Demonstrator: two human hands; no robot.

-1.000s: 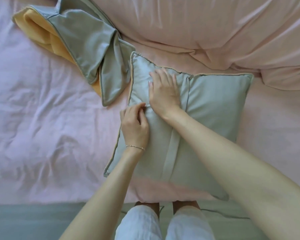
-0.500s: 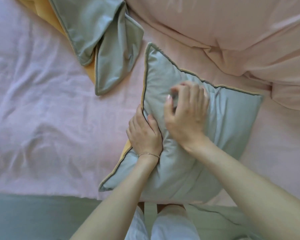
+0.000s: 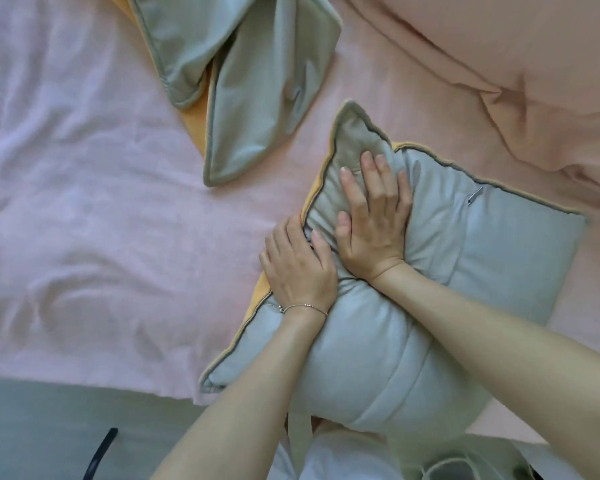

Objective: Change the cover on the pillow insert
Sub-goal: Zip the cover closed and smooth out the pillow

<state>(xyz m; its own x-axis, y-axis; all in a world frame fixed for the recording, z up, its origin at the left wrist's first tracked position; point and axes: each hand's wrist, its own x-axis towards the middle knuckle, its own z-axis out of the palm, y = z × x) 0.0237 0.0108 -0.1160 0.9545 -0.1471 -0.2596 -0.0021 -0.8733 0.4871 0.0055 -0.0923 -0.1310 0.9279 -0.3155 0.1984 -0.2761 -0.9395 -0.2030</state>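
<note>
A grey-green pillow (image 3: 499, 258) in its cover lies on the pink bed, its near end hanging over the bed's edge. A yellow underside shows along its left seam. A small metal zipper pull (image 3: 475, 195) sits near the far right edge. My left hand (image 3: 298, 268) grips the pillow's left edge, fingers curled round the seam and thumb on top. My right hand (image 3: 374, 220) presses flat on the pillow near its far left corner, denting the filling. A second grey-green and yellow cover (image 3: 243, 74) lies crumpled and apart at the far left.
The pink sheet (image 3: 101, 202) spreads to the left. A bunched peach duvet (image 3: 499, 64) lies at the far right, touching the pillow's far edge. Grey floor (image 3: 49, 427) and a dark curved object (image 3: 101, 452) sit below the bed edge. My white trousers are at the bottom.
The pillow has shifted right and turned, and its zipper pull now shows. My right hand went from curled fingers to pressing flat. My left hand stays on the left edge.
</note>
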